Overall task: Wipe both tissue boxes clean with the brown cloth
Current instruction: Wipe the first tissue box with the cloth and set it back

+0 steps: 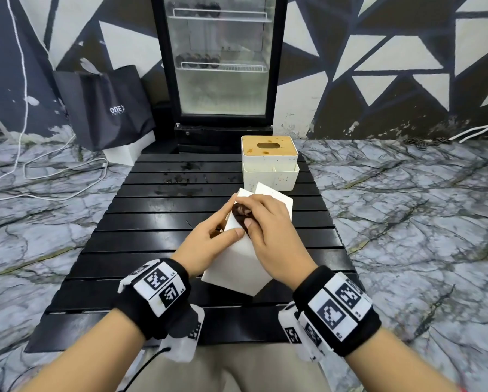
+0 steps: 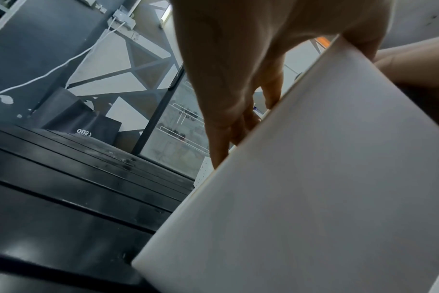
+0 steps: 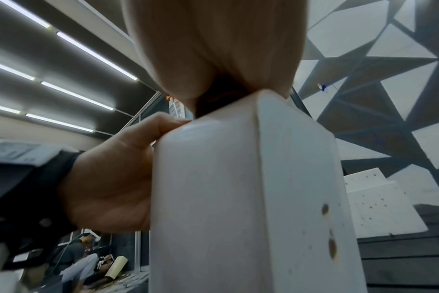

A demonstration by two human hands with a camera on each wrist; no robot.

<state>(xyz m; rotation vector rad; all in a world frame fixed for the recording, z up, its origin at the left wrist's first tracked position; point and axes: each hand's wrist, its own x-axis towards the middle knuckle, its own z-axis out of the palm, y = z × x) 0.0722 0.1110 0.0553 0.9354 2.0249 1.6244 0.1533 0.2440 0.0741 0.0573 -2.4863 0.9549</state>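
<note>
My right hand [image 1: 268, 230] pinches the brown cloth [image 1: 240, 213] against the tilted near tissue box [image 1: 237, 267] | my left hand [image 1: 206, 247] grips that box's left side | second tissue box [image 1: 269, 162] stands far on the black slatted table [image 1: 141, 222]

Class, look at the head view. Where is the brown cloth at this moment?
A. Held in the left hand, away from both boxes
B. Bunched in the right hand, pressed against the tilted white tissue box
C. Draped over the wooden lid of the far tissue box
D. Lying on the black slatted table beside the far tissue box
B: the brown cloth is bunched under the right hand against the near tissue box, which the left hand steadies.
</note>
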